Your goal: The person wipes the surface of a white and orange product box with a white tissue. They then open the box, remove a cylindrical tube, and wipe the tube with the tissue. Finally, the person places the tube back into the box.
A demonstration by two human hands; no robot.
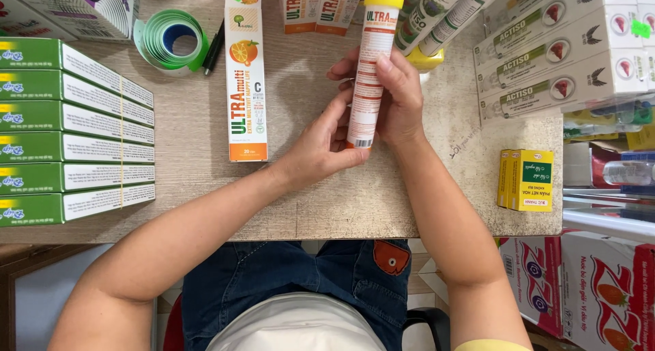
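A pale, speckled tabletop (pixel 205 153) is spreading under the head camera, crowded on every side with stock: a banded stack of green-and-white cartons (pixel 75 133) is sitting along the left edge, a roll of green tape (pixel 170 40) with a dark pen (pixel 214 47) beside it is lying near the back, white cartons with red emblems (pixel 559 57) are piling up on the right, and a small yellow box (pixel 527 180) is standing near the right front corner. A long white-and-orange carton (pixel 246 75) is lying flat just left of the hands. Above the middle of the tabletop, the person is holding a slim white-and-orange tube with a yellow cap (pixel 372 64), nearly upright and leaning slightly, cap pointing away from the body. The right hand (pixel 399 98) is wrapping around the tube's mid and lower body from the right side, fingers curling behind and the thumb pressing on the front. The left hand (pixel 324 143) is half open, its fingertips pinching and steadying the bottom end, with the wrist bent upward. The tube is looking light and rigid, probably thin plastic or metal with a glossy printed skin that could be a little slippery; the straight barrel below the cap is seeming the surest place to grip, since the cap could pop loose. Both forearms are reaching forward from the lap, elbows tucked close.
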